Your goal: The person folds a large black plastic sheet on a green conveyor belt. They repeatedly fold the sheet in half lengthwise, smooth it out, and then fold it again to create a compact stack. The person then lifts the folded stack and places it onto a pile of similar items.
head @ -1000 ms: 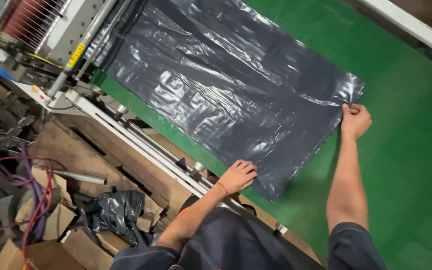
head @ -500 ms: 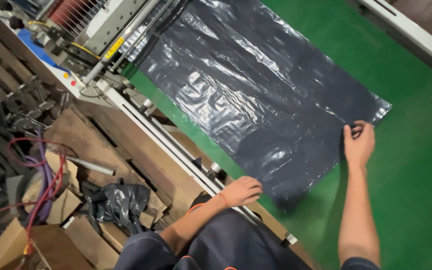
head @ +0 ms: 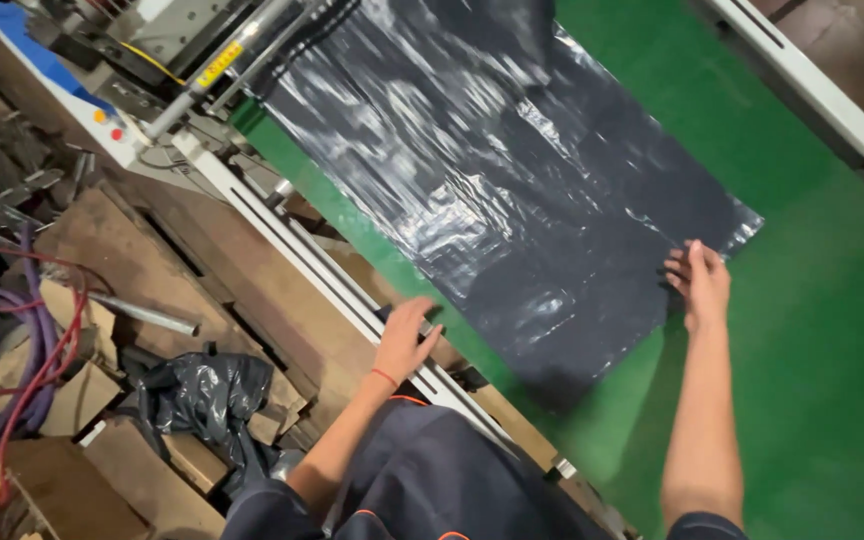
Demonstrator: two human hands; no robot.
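A wide black plastic sheet (head: pixel 512 190) lies flat on a green conveyor surface (head: pixel 812 340), running out from a machine at the upper left. My right hand (head: pixel 698 282) rests at the sheet's near right corner, fingers loosely spread on its edge. My left hand (head: pixel 404 338) lies palm down on the metal side rail (head: pixel 302 255), just beside the sheet's left edge, holding nothing. A thin red band circles my left wrist.
The machine's roller and control box (head: pixel 142 95) stand at the upper left. Left of the rail are wooden pallets (head: pixel 112 240), cardboard pieces, a crumpled black bag (head: pixel 207 395) and red and purple cables (head: pixel 32 350). A white rail (head: pixel 812 90) borders the green surface's far side.
The view has shifted and both hands have slid along the sheet's near end. My right hand now rests with fingers loose at the corner; my left hand has moved onto the rail.
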